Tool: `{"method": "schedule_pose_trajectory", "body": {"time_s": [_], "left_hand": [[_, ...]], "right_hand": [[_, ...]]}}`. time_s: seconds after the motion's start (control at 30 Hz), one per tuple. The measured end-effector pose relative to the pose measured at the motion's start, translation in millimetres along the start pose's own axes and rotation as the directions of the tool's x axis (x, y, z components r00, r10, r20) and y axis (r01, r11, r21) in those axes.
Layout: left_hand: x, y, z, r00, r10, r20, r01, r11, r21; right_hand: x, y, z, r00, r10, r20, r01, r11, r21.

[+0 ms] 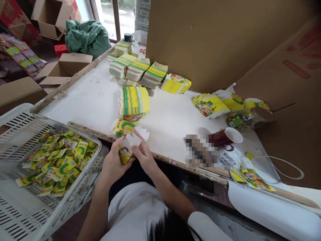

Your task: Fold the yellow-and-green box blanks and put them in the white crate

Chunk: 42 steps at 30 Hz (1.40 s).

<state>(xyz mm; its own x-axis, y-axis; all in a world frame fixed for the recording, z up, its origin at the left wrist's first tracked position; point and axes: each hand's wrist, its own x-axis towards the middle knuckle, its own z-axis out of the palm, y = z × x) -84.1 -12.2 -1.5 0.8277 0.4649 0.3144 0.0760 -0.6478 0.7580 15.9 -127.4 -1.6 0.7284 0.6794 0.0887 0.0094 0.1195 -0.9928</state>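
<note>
One yellow-green carton (124, 150), seemingly half-formed, sits between the hands at the table's (173, 124) near edge — the left hand (113, 164) curls around its body, the right hand (144, 155) pinches its white end. Many cartons (61, 169) already lie in the plastic crate (82, 175); stacks of flat blanks (134, 102) remain.

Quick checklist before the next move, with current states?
1. Carton secured: ok, left hand and right hand are both on it.
2. Carton closed: not ok, white flaps stand out at its upper end.
3. Carton contents: cannot tell, the inside is hidden.
4. Stock close by: ok, a stack of flat cartons lies on the table beyond the hands.
5. Crate beside the worker: ok, yellow packs lie inside.
6. Mug clear of both hands: ok.
</note>
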Motion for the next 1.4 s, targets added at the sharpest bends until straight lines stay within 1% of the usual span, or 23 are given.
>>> {"method": "schedule_pose_trajectory", "body": {"time_s": [0.07,0.1,0.23,0.3,0.37,0.43,0.5,0.53,0.6,0.67,0.7,0.77,0.83,0.87,0.9,0.93,1.0,1.03,1.1,1.17,1.27,1.33,1.4], "left_hand": [[-1.3,2.6,4.4,0.997,0.075,0.024,-0.075,0.997,-0.004],[-2.3,2.7,6.9,0.995,0.098,0.027,-0.099,0.995,0.000],[-5.2,-1.2,14.8,0.995,0.096,-0.012,-0.096,0.994,0.059],[-4.5,-2.4,15.9,0.997,0.079,-0.011,-0.078,0.994,0.083],[-2.8,-2.7,15.5,0.998,0.059,0.030,-0.062,0.995,0.084],[-1.1,-3.8,15.4,0.994,0.026,0.108,-0.032,0.998,0.052],[-0.3,-7.6,17.4,0.988,0.009,0.156,-0.009,1.000,-0.004],[-0.1,-10.7,19.2,0.990,0.016,0.141,-0.011,0.999,-0.035],[0.0,-17.8,23.6,0.998,0.039,0.049,-0.034,0.995,-0.096],[0.4,-23.2,26.6,0.997,0.047,-0.063,-0.054,0.992,-0.116],[0.9,-24.4,26.7,0.992,0.034,-0.123,-0.046,0.994,-0.098],[2.6,-22.6,24.4,0.966,-0.003,-0.258,-0.010,0.999,-0.049],[5.1,-15.7,20.3,0.922,-0.082,-0.378,0.042,0.993,-0.113],[6.5,-10.8,18.6,0.899,-0.153,-0.410,0.063,0.972,-0.224],[7.8,-5.3,17.5,0.875,-0.244,-0.418,0.078,0.923,-0.377],[9.1,0.1,17.1,0.847,-0.343,-0.408,0.080,0.839,-0.539],[11.2,9.8,17.6,0.788,-0.510,-0.345,0.041,0.603,-0.796],[12.0,13.5,17.9,0.764,-0.562,-0.317,0.004,0.495,-0.869],[13.7,18.4,17.4,0.735,-0.615,-0.287,-0.069,0.354,-0.933],[15.1,21.8,15.7,0.715,-0.630,-0.302,-0.137,0.297,-0.945],[15.5,30.1,15.9,0.707,-0.615,-0.349,-0.200,0.298,-0.933],[14.8,38.2,20.8,0.731,-0.576,-0.367,-0.205,0.328,-0.922],[14.4,45.5,28.2,0.758,-0.541,-0.365,-0.194,0.347,-0.918]], "right_hand": [[0.7,0.1,4.3,0.976,0.139,0.168,-0.163,0.976,0.142],[0.8,0.6,5.7,0.964,0.170,0.205,-0.209,0.960,0.186],[2.2,5.9,6.1,0.961,0.206,0.186,-0.256,0.915,0.311],[3.5,9.2,4.5,0.963,0.224,0.147,-0.260,0.913,0.313],[3.8,10.2,2.6,0.968,0.216,0.127,-0.243,0.932,0.270],[1.8,7.8,1.0,0.977,0.150,0.151,-0.177,0.966,0.189],[-2.0,3.2,0.3,0.978,0.049,0.201,-0.058,0.998,0.038],[-4.0,1.0,0.4,0.975,0.001,0.223,0.012,0.998,-0.058],[-6.7,-1.2,1.3,0.962,-0.070,0.266,0.133,0.964,-0.228],[-5.8,-0.2,1.5,0.955,-0.123,0.271,0.204,0.934,-0.295],[-4.0,1.0,0.8,0.959,-0.145,0.243,0.215,0.933,-0.290],[1.2,3.1,-2.6,0.979,-0.164,0.120,0.188,0.954,-0.235],[6.5,3.7,-7.4,0.993,-0.115,-0.038,0.110,0.985,-0.130],[8.4,3.7,-9.5,0.993,-0.077,-0.088,0.071,0.995,-0.073],[9.5,3.8,-10.8,0.993,-0.051,-0.107,0.048,0.998,-0.029],[9.6,4.1,-11.0,0.994,-0.050,-0.093,0.049,0.999,-0.011],[7.7,5.8,-8.4,0.992,-0.122,0.010,0.123,0.990,-0.069],[6.0,6.9,-6.0,0.981,-0.171,0.085,0.181,0.976,-0.124],[2.3,8.4,-0.9,0.944,-0.242,0.224,0.290,0.934,-0.211],[-0.7,7.6,2.1,0.907,-0.269,0.325,0.351,0.909,-0.226],[-3.6,3.5,1.7,0.882,-0.283,0.377,0.372,0.909,-0.187],[-5.6,1.9,0.9,0.906,-0.283,0.316,0.347,0.922,-0.169],[-8.7,2.4,1.5,0.937,-0.277,0.214,0.314,0.936,-0.158]]}}
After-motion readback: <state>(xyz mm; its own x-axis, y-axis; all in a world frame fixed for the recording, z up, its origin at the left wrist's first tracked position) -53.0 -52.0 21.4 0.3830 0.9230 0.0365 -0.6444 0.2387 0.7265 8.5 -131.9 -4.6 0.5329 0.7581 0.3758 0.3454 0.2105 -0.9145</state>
